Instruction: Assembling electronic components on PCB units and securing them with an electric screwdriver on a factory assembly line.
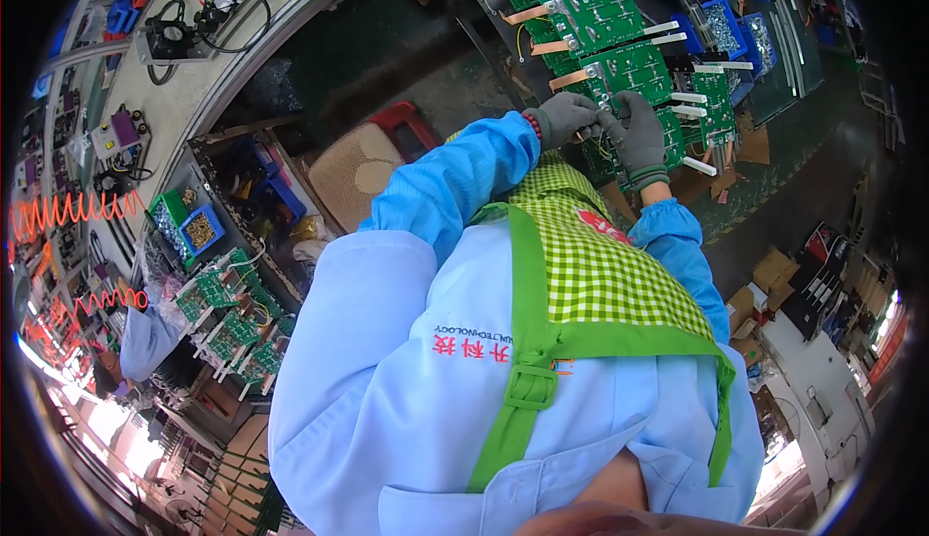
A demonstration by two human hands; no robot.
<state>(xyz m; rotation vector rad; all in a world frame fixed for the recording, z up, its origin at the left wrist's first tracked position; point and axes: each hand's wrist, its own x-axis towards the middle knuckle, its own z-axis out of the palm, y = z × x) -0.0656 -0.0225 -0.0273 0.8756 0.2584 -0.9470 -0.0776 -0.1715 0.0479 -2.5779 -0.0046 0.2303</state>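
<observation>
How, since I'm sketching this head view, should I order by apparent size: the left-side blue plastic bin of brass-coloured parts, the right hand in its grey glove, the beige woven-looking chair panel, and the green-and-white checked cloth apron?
1. Checked apron, clearly largest
2. Chair panel
3. Gloved right hand
4. Blue bin

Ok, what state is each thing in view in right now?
Left hand: gloved, fingers bent, grip unclear
Right hand: gloved, fingers bent, grip unclear
Green circuit boards: in a row, copper strips sticking out
Blue bin at far left: open, holding brass-coloured small parts
Beige chair: unoccupied
Apron strap: buckled
</observation>
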